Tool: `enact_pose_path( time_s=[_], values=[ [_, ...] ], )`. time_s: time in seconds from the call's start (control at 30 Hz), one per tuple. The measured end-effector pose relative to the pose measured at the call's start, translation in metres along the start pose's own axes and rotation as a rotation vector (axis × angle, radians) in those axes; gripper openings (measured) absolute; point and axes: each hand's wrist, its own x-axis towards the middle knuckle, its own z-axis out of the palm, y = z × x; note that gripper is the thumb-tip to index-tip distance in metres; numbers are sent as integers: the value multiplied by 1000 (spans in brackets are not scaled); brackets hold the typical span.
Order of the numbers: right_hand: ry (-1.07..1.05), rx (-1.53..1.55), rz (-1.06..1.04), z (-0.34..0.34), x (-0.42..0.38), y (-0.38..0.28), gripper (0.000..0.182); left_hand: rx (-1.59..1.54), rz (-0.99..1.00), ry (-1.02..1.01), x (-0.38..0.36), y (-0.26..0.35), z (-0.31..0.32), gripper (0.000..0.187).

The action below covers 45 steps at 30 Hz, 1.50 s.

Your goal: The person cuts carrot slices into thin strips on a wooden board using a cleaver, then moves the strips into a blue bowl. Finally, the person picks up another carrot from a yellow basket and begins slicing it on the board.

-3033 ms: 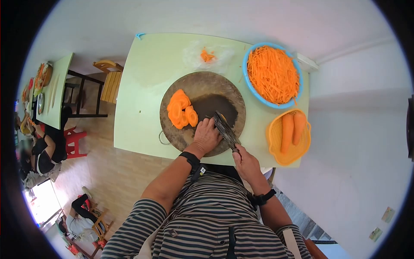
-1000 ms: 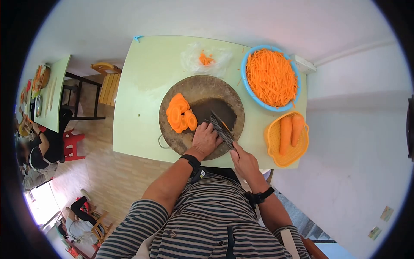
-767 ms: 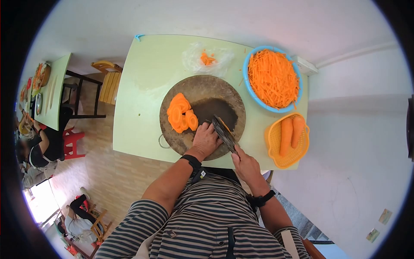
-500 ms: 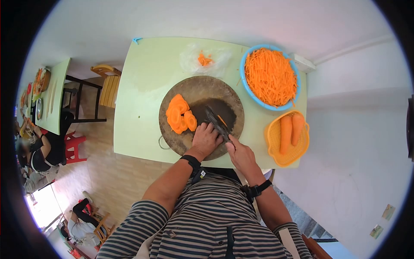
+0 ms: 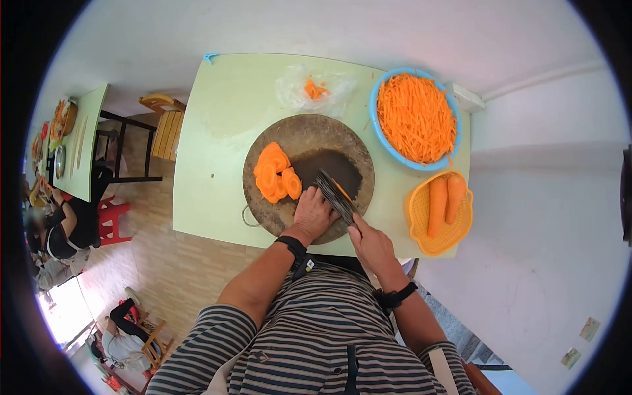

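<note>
My right hand (image 5: 372, 247) is closed round the handle of a dark cleaver (image 5: 336, 197), whose blade stands over the round wooden board (image 5: 263, 217). Thin orange strips lie along the blade's right side. Against the blade's left side, my left hand (image 5: 313, 212) has its fingers bent and pressed down on the board; what lies beneath them is hidden. Overlapping carrot slices (image 5: 270, 172) are piled on the left part of the board.
A blue basin (image 5: 374, 125) of shredded carrot stands at the back right, above a yellow basket (image 5: 466, 224) with two whole carrots (image 5: 437, 205). Carrot bits lie on a plastic bag (image 5: 289, 89) behind the board. People and another table (image 5: 91, 145) are at far left.
The cleaver's blade has shifted slightly and shows more of its side face. My right hand has moved a little down and to the right; my left hand has stayed nearly in place.
</note>
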Motion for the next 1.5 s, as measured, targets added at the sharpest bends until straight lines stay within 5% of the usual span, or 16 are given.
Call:
enact_pose_path(
  time_s=[0.5,1.33,1.5],
  values=[
    [-58,51,30,-6,-8,9,46,43,-27,-99,-1,0,-2,34],
    [-31,7,-3,-1,17,-2,46,-25,25,34,-3,-2,3,36],
    [44,235,-7,4,23,13,46,-75,-13,143,1,2,4,35]
  ],
)
